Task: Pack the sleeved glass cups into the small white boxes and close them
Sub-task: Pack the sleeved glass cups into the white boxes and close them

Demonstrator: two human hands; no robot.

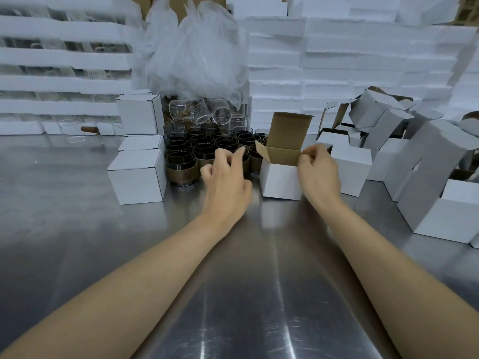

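Observation:
A small white box (278, 181) stands open in the middle of the steel table, its brown-lined lid upright. My right hand (317, 169) pinches the box's right side flap. My left hand (226, 177) hovers just left of the box with fingers loosely curled and holds nothing; its fingertips are over the nearest sleeved cups. Several dark glass cups with brown sleeves (181, 169) stand packed together behind and left of my left hand. Closed white boxes (137, 177) are stacked at the left of the cups.
A heap of open, folded white boxes (414, 156) fills the right side. Bare glass cups (202, 112) and clear plastic bags (191, 55) are piled behind the sleeved cups. White foam trays (350, 71) wall the back. The steel table (246, 294) stretches toward me.

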